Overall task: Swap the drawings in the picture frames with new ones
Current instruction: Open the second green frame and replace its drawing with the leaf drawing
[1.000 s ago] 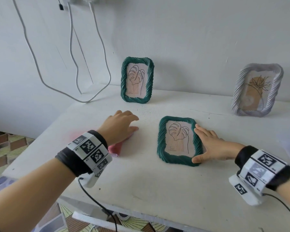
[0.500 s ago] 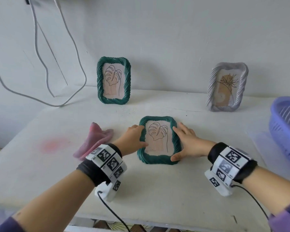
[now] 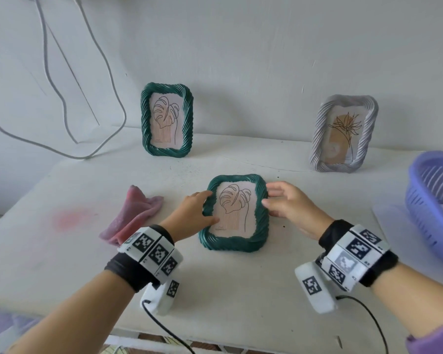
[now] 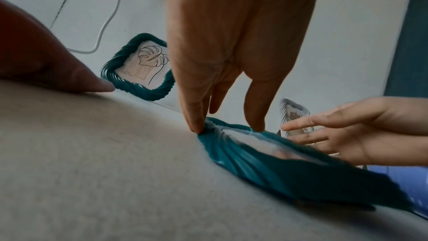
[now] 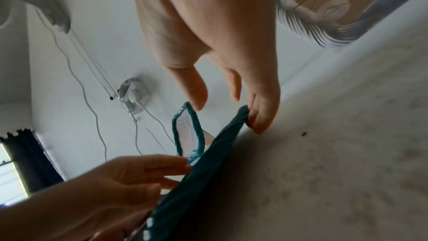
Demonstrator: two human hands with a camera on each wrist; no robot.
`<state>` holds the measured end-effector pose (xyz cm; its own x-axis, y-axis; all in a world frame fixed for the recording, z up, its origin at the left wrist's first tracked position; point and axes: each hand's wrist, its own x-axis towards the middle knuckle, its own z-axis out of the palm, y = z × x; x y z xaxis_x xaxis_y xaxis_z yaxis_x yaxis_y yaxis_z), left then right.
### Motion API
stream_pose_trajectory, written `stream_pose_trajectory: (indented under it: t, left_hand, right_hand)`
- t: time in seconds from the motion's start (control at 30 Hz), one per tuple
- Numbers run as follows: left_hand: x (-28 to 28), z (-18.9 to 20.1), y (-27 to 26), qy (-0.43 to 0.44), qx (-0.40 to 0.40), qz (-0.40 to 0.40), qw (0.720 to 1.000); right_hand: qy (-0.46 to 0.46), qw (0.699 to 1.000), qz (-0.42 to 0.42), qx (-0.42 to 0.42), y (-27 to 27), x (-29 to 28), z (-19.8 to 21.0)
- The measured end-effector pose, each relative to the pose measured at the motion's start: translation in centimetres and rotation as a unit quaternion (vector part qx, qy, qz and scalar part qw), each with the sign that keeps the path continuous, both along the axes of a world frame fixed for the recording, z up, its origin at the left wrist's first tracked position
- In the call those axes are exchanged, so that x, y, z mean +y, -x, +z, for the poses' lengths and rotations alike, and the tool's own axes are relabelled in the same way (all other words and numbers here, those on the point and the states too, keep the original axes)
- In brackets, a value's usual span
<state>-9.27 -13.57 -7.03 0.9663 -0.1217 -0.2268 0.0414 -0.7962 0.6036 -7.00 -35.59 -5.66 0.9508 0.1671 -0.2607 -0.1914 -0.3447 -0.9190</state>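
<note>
White wall (image 3: 241, 47), pale tabletop (image 3: 241, 290)

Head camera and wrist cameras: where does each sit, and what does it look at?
Head: worn on the head, looking down at the table; left hand and right hand show.
Left wrist: on that wrist, looking along its fingers toward the right hand.
Right wrist: on that wrist, looking along its fingers toward the left hand.
Shared: all three see the flat green frame.

Right of the flat green frame (image 3: 234, 242), the purple basket (image 3: 425, 213) ran off the picture's edge. Left of it, a wristband (image 3: 151, 250) hid part of the pink cloth (image 3: 138, 213). The frame's small print (image 3: 221, 228) was unreadable.
</note>
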Motion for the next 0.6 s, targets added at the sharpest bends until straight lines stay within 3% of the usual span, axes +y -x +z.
stream_pose_trajectory:
  t: [0.1,0.23,0.47,0.6]
  left_hand:
    - [-0.3,0.2,-0.1,0.015,-0.006,0.003,1.0]
    - [-0.8,0.9,-0.3,0.009,-0.006,-0.018,1.0]
    - [-2.2,5.4,0.0,0.055,-0.095,-0.013,0.994]
    - [-2.0,6.9,0.3,0.067,-0.104,-0.003,0.992]
  right_hand:
    - [-0.113,0.991,-0.066,-0.001,-0.1,-0.2,0.4]
    - [-0.188,0.978,-0.086,-0.018,-0.2,-0.3,1.7]
    - [-0.224,0.969,-0.076,-0.07,0.0,2.8,3.8]
    - [-0.205,0.973,-0.042,-0.097,0.1,5.1,5.0]
